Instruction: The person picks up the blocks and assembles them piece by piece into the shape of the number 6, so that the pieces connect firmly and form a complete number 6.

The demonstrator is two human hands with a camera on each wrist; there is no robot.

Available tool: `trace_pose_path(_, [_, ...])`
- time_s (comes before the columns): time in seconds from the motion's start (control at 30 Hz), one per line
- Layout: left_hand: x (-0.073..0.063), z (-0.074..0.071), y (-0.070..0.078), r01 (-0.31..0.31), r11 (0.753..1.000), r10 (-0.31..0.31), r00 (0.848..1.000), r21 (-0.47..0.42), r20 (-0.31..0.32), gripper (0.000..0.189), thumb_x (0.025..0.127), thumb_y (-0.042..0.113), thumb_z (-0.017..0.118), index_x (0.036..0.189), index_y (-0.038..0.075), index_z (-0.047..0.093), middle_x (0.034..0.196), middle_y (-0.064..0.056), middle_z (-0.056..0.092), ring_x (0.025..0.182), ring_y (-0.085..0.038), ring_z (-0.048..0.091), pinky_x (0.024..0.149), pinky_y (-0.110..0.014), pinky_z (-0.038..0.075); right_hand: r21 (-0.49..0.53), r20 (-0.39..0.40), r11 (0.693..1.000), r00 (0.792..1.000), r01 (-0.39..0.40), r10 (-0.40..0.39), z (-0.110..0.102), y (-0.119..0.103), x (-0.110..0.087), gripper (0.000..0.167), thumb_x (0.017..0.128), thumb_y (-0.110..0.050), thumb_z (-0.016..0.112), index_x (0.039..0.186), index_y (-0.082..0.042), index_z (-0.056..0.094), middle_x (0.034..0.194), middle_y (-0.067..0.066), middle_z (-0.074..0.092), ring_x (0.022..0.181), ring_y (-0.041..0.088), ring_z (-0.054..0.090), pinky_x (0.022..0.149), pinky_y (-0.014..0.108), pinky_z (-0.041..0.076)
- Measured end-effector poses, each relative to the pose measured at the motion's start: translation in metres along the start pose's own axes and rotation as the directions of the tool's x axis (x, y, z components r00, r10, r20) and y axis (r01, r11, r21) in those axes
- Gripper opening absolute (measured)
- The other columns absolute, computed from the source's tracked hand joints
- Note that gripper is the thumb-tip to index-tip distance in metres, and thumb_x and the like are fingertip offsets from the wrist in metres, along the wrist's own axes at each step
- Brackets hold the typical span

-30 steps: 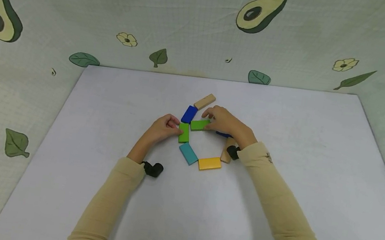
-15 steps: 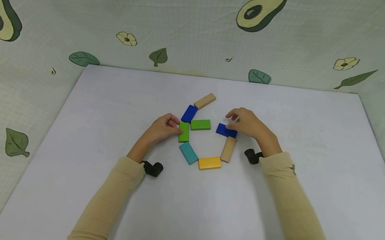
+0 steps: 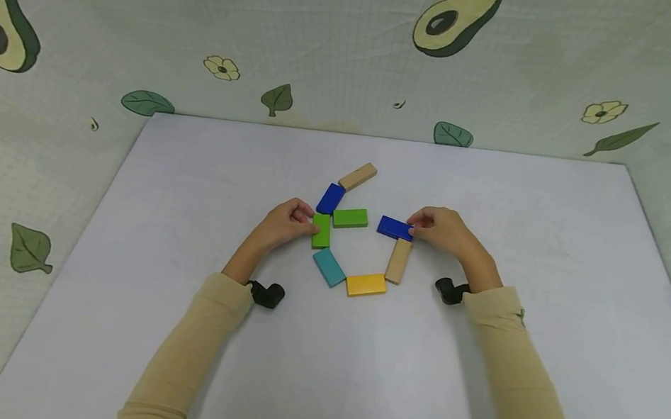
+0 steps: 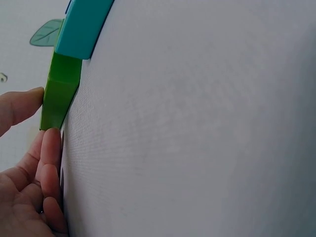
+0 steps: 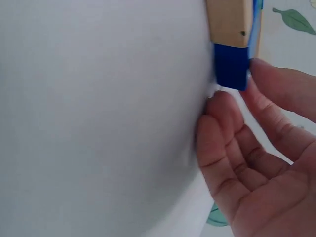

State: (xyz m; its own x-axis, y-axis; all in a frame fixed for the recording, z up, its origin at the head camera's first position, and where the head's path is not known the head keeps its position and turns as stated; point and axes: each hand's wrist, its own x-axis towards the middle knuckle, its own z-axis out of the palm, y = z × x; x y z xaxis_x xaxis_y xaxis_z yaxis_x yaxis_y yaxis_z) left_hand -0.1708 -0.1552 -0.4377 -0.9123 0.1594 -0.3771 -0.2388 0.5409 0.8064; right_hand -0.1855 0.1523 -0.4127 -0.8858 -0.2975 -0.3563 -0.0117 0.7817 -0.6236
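Note:
Several flat wooden blocks form a curved line on the white table. My left hand (image 3: 285, 224) rests at the left side, its thumb on the top of a green block (image 4: 60, 94) and fingertips against its edge. With thumb and fingers my right hand (image 3: 441, 228) grips the right end of a dark blue block (image 3: 394, 228); in the right wrist view its thumb touches the upper face and the fingers curl near the end. A natural wood block (image 3: 397, 261) adjoins that blue block. A second green block (image 3: 350, 218) lies inside the curve, its left end close to the first green one.
A teal block (image 3: 329, 268) and a yellow block (image 3: 366, 285) make up the near side. Farther back lie another dark blue block (image 3: 330, 199) and another natural block (image 3: 357, 177). Avocado-patterned cloth (image 3: 345, 46) surrounds the table (image 3: 348, 397) at the back and sides.
My right hand has let go of the inner green block and moved right to the right end of the dark blue block. The left hand stays on its green block.

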Motion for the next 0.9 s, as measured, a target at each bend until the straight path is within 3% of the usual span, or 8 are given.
trace_pose_path(0.33, [0.000,0.000,0.000,0.010,1.000,-0.010,1.000,0.002,0.004,0.035,0.082,0.023,0.068,0.110,0.007,0.055,0.087,-0.004,0.052,0.082,-0.019,0.047,0.072,-0.027,0.036,0.068,-0.036,0.998,0.999,-0.017,0.019,0.006,0.006,0.002,0.024,0.091,-0.015,0.057,0.108,0.000,0.062,0.093,0.012,0.057,0.085,0.023,0.049,0.075,0.030,0.039])
trace_pose_path(0.9, [0.000,0.002,-0.001,0.002,1.000,-0.002,1.000,-0.014,-0.014,0.034,0.081,0.023,0.068,0.109,0.007,0.056,0.085,-0.003,0.050,0.079,-0.018,0.046,0.070,-0.027,0.036,0.070,0.004,0.994,0.996,-0.085,0.085,0.012,0.001,0.011,0.029,0.092,-0.023,0.055,0.108,0.000,0.060,0.107,0.017,0.059,0.097,0.027,0.050,0.086,0.039,0.041])
